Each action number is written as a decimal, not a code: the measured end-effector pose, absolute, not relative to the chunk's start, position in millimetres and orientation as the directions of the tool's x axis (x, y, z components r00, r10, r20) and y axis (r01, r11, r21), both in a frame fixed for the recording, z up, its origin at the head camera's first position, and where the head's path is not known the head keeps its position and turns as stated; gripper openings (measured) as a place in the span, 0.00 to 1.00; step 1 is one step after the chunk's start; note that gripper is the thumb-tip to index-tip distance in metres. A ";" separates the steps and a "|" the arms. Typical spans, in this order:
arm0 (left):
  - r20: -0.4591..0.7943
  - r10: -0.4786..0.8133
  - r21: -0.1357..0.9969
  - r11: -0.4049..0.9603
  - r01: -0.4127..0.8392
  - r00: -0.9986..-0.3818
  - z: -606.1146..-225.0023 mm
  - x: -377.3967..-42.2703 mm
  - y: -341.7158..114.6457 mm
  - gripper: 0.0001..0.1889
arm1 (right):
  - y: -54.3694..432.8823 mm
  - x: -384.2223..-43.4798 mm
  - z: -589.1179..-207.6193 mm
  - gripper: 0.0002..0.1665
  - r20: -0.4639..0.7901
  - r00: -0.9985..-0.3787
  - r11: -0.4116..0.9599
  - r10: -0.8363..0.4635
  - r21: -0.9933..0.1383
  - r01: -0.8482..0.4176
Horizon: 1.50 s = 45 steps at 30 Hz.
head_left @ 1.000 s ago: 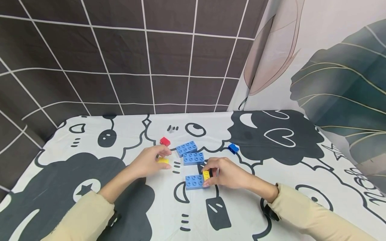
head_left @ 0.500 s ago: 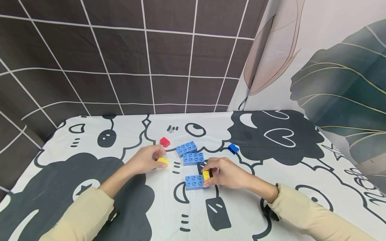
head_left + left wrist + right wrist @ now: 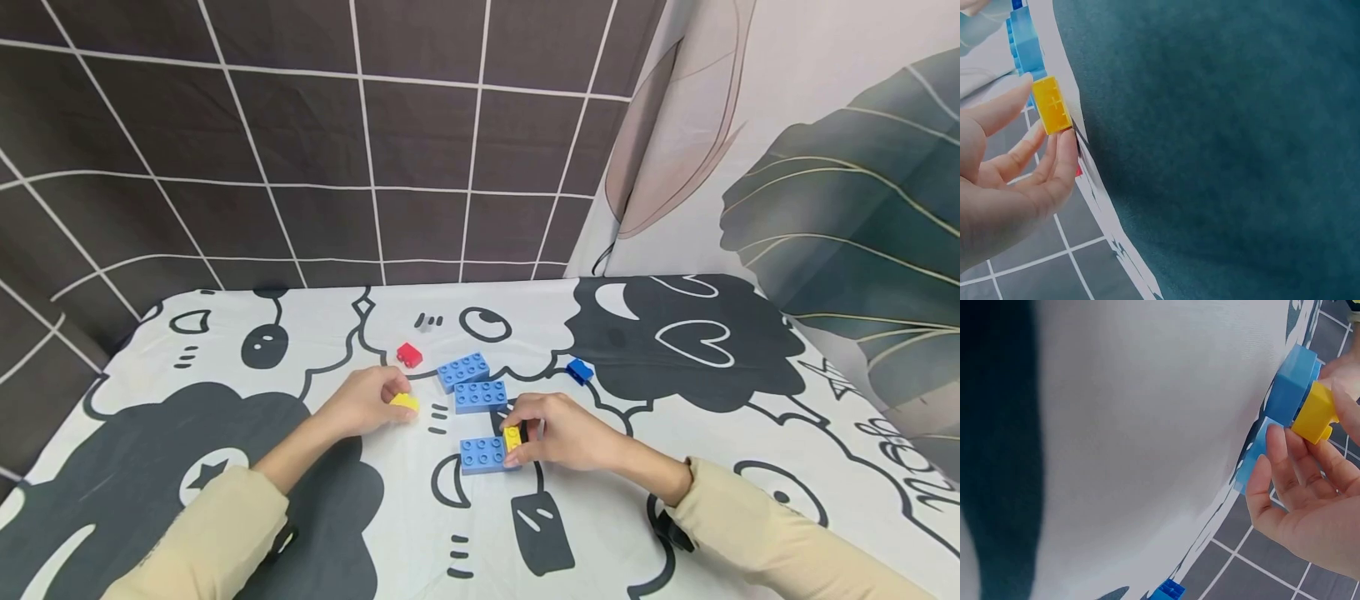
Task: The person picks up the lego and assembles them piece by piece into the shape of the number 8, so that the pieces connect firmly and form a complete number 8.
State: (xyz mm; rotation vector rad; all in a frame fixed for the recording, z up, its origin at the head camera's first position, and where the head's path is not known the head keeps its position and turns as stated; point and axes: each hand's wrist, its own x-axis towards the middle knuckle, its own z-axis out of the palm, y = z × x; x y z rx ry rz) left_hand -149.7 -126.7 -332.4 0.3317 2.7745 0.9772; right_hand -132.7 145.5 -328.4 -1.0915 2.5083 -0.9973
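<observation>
My left hand [image 3: 365,402] pinches a small yellow brick [image 3: 405,402] between thumb and fingertips. The left wrist view shows the hollow underside of that yellow brick [image 3: 1052,106]. Over at the near light blue brick [image 3: 482,455], my right hand [image 3: 558,429] pinches a second yellow brick [image 3: 512,438] on its right end. Seen from the right wrist, this yellow brick [image 3: 1315,412] sits against the light blue brick [image 3: 1291,384], with thumb and fingers at its sides.
Two more light blue bricks, one behind [image 3: 463,371] and one in front [image 3: 481,396], lie between the hands. A red brick [image 3: 409,355] is beyond my left hand, and a dark blue brick [image 3: 580,371] lies back right. A dark gridded curtain [image 3: 420,150] hangs behind the patterned cloth [image 3: 420,533].
My left hand's fingers have closed onto the yellow brick and drawn slightly left, tilting the brick a little. The right hand has stayed in place on its yellow brick.
</observation>
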 end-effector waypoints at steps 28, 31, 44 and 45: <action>-0.109 0.228 0.609 0.785 0.117 -0.967 -329.8 -146.1 -119.4 0.13 | 146.0 -131.8 -330.7 0.19 0.044 -0.703 0.499 -0.710 -0.673 -0.546; -0.086 0.247 0.643 0.754 0.136 -0.965 -327.2 -144.2 -118.7 0.14 | 146.4 -131.8 -331.1 0.19 0.049 -0.702 0.496 -0.711 -0.673 -0.549; -0.055 0.378 0.793 0.579 0.189 -0.924 -320.3 -124.9 -101.6 0.13 | 145.9 -133.2 -329.7 0.17 0.050 -0.701 0.495 -0.711 -0.672 -0.551; -0.048 0.392 0.802 0.564 0.199 -0.919 -321.0 -123.6 -100.6 0.13 | 145.8 -133.4 -329.6 0.17 0.051 -0.701 0.495 -0.711 -0.671 -0.551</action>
